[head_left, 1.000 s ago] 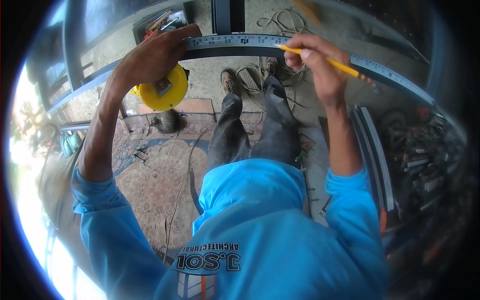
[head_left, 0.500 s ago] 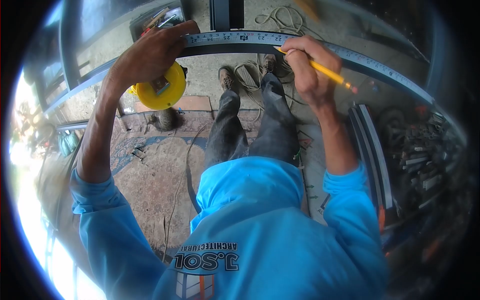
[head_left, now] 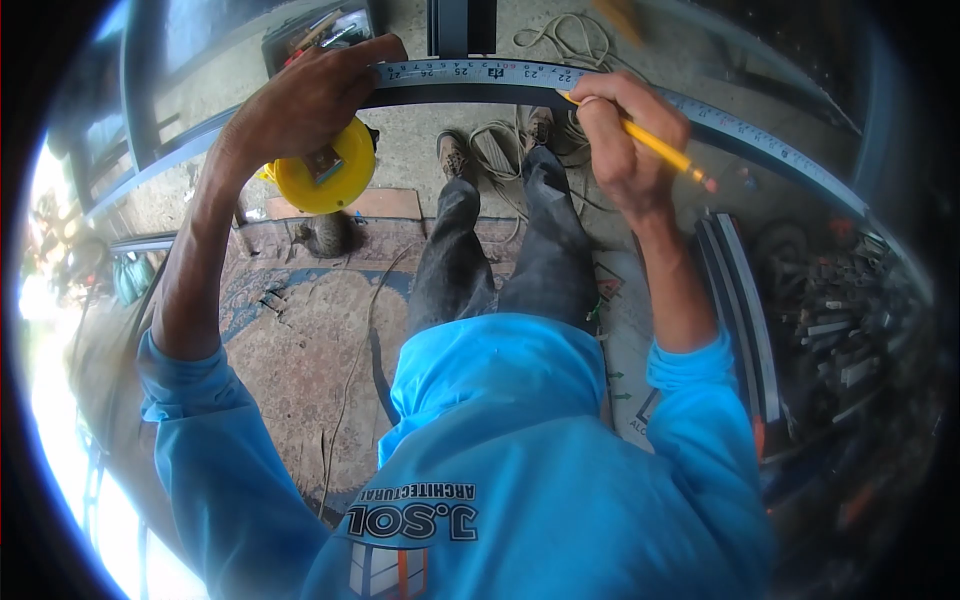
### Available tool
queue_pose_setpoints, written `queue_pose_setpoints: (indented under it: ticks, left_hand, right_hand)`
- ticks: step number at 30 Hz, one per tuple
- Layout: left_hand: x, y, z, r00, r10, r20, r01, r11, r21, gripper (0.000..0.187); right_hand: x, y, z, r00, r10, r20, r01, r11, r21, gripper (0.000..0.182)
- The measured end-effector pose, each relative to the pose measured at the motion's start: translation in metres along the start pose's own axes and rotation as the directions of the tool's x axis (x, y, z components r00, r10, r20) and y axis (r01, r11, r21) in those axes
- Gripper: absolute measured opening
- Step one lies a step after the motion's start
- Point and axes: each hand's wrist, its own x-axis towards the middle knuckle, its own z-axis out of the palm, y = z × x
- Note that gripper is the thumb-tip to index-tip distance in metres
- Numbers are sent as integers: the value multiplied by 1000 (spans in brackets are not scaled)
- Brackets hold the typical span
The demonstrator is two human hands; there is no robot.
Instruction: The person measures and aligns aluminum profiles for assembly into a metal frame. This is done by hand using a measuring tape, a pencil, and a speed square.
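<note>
A tape measure blade (head_left: pixel 470 74) lies stretched along a long dark metal profile (head_left: pixel 450 97) that crosses the top of the view. My left hand (head_left: pixel 300 105) has its fingers closed around the tape at the left, with the yellow tape case (head_left: pixel 345 180) hanging just below the palm. Between the thumb and fingers of my right hand (head_left: pixel 635 140) is a yellow pencil (head_left: pixel 655 146), its tip at the blade's lower edge near the 22 mark and its pink eraser end pointing down right.
Coiled rope (head_left: pixel 495 150) lies around my shoes. A patterned rug (head_left: pixel 310 330) covers the floor at left, with a tabby cat (head_left: pixel 328 236) on its far edge. Metal profiles (head_left: pixel 740 310) and heaped offcuts (head_left: pixel 850 330) are at right; a toolbox (head_left: pixel 320 35) stands beyond my left hand.
The view has shifted slightly, and the tape, profile and both hands appear a little further right. Both hands keep their grips, and the pencil tip stays by the blade's lower edge.
</note>
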Motion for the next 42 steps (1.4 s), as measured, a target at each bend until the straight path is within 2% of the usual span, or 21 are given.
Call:
queue_pose_setpoints:
  ticks: [6, 8, 22, 23, 24, 25, 26, 27, 28, 29, 30, 31, 32, 33, 34, 35, 36, 38, 39, 41, 42]
  left_hand:
    - [1, -2, 1, 999, 31, -18, -31, 999, -4, 32]
    - [3, 2, -2, 998, -22, 51, 22, 1000, 5, 33]
    - [4, -5, 2, 999, 38, 9, -38, 998, 44, 34]
    - [4, -6, 3, 998, 66, -8, -65, 996, 60, 34]
    - [3, -4, 3, 997, 72, -15, -71, 995, 66, 34]
    - [2, 1, 3, 998, 68, -17, -67, 997, 50, 29]
    - [2, 4, 0, 997, 67, -36, -65, 997, 41, 25]
    - [2, -12, 9, 939, 335, -73, -293, 895, 337, 22]
    - [4, -23, 6, 815, 579, -17, -447, 647, 618, 20]
    - [-3, 17, -14, 970, 135, 204, -200, 918, 343, 38]
    - [-2, -3, 6, 942, 334, 11, -325, 906, 271, 36]
    - [-6, 17, 15, 978, 183, -103, -175, 981, 80, 37]
    - [-20, 42, 18, 947, 250, -200, -266, 962, -56, 43]
    - [-24, 61, 30, 976, 175, -131, -192, 973, -126, 68]
    - [-29, 85, 43, 935, 257, -246, -305, 935, -183, 84]
    - [-31, 103, 53, 881, 319, -350, -415, 877, -243, 100]
    - [-29, 118, 54, 868, 360, -341, -445, 869, -215, 100]
    - [-16, 139, 62, 861, 233, -451, -465, 721, -515, 121]
    - [-16, 139, 62, 870, 236, -434, -459, 712, -531, 121]
    - [-14, 125, 41, 750, 188, -634, -532, 740, -411, 122]
    - [-26, 116, 21, 793, -8, -609, -438, 687, -580, 122]
  right_hand:
    - [0, 0, 0, 1000, 1, 13, -1, 1000, 2, 5]
    - [1, -1, 1, 1000, -5, 5, 5, 1000, -16, 5]
    - [3, 0, 0, 1000, -8, -8, 7, 999, -32, 6]
    - [2, 1, -6, 982, 184, 35, -187, 951, 245, 8]
    - [1, 0, -14, 929, 347, 129, -364, 793, 488, 12]
    - [1, 10, -25, 826, 542, 153, -428, 427, 797, 15]
    - [0, 9, -40, 804, 591, 68, -381, 422, 823, 15]
    - [0, 3, -57, 777, 629, -22, -321, 426, 846, 15]
    - [-13, -1, -77, 793, 603, -80, -296, 497, 816, 16]
    - [-32, -4, -93, 805, 572, -156, -251, 567, 784, 17]
    - [-54, -8, -104, 735, 618, -278, -300, 664, 685, 21]
    - [-81, -14, -111, 635, 648, -420, -354, 728, 588, 26]
    - [-109, -19, -115, 551, 627, -550, -389, 777, 496, 31]
    - [-138, -23, -115, 452, 595, -665, -441, 797, 413, 36]
    - [-168, -27, -116, 357, 613, -705, -506, 761, 406, 39]
    - [-197, -25, -110, 257, 632, -731, -577, 707, 408, 43]
    - [-225, -13, -99, 232, 614, -754, -555, 720, 416, 43]
    - [-277, 5, -81, 177, 544, -820, -691, 662, 291, 46]
    - [-290, -8, -73, 163, 542, -824, -707, 647, 286, 46]
    - [-280, -28, -42, 79, 747, -660, -507, 601, 618, 45]
    - [-270, -43, -29, 71, 753, -654, -519, 588, 620, 45]
